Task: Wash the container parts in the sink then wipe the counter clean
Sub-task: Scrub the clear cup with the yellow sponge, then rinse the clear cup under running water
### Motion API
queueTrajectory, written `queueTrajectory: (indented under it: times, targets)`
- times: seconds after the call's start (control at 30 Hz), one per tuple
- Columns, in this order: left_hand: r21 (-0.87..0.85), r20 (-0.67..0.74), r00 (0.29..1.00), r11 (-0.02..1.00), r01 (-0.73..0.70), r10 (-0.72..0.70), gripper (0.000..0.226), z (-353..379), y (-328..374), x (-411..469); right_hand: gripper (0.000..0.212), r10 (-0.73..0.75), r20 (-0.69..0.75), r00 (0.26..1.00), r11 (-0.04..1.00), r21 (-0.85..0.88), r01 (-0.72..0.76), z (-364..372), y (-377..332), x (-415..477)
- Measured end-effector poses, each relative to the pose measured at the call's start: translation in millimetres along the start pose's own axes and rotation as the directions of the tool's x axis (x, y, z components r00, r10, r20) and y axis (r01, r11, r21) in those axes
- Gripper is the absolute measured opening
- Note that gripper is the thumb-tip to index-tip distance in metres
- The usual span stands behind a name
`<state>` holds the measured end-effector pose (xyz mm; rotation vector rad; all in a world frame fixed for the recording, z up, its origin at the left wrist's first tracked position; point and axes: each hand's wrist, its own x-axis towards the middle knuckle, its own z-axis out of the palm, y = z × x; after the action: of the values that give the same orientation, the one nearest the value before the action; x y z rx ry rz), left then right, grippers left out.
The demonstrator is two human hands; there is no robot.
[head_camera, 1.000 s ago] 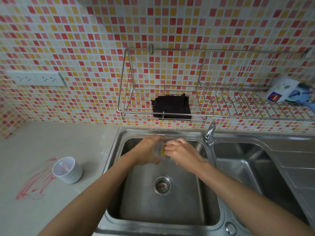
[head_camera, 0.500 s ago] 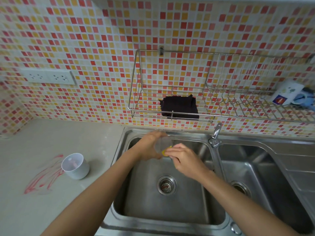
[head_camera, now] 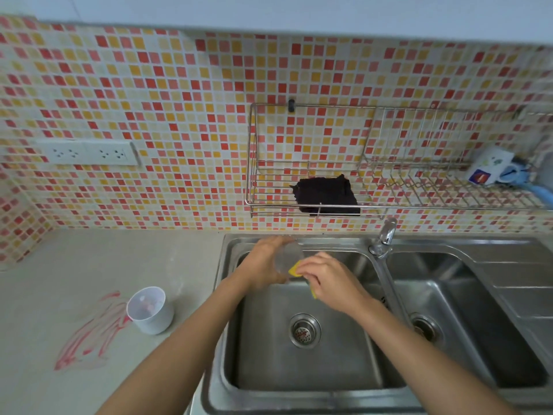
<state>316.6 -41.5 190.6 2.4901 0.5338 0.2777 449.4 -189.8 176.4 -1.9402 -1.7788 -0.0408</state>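
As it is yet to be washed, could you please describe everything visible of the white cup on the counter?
The cup is small, round and white, apparently plastic, with no handle showing. It stands upright, open on top, with faint reddish marks inside. It rests on the pale counter left of the sink, at the right edge of a red smear. Nothing else touches it.

The clear container part (head_camera: 288, 259) in the left hand (head_camera: 264, 263) was blurred and its shape was unclear. The right hand (head_camera: 329, 280) hid most of the yellow sponge (head_camera: 294, 269). Reddish bits inside the white cup (head_camera: 151, 310) were too small to identify. At the rack's (head_camera: 434, 190) right end, the picture's edge cut off a blue item (head_camera: 543, 194).
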Motion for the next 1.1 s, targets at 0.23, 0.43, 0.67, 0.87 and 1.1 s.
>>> queueTrajectory:
  times: [0.23,0.43,0.67,0.87,1.1]
  targets:
    - [-0.097,-0.052,0.996,0.993,0.070,-0.075,0.087,-15.8,-25.8,-8.7,0.022,0.193,-0.418,0.888,0.979,0.138,-0.148,-42.6,-34.0,45.7]
    - [-0.113,-0.067,0.994,0.991,0.074,-0.082,0.093,-23.3,-35.0,-6.1,0.013,0.366,-0.466,0.805,0.927,0.256,-0.274,-59.2,-40.8,134.1]
    - [-0.157,-0.070,0.993,0.984,0.083,-0.095,0.093,-23.0,-46.5,-13.7,0.013,0.586,-0.226,0.778,0.807,0.081,-0.585,-20.5,-33.4,200.0]
    - [-0.148,-0.083,0.990,0.984,0.098,-0.111,0.091,-24.2,-56.3,-19.3,0.015,0.675,-0.169,0.718,0.725,-0.024,-0.688,2.7,-34.2,206.6]
    - [-0.150,-0.055,0.993,0.984,0.093,-0.102,0.083,-17.4,-56.8,-16.6,0.024,0.620,-0.197,0.759,0.782,0.084,-0.617,-4.1,-35.4,193.1]
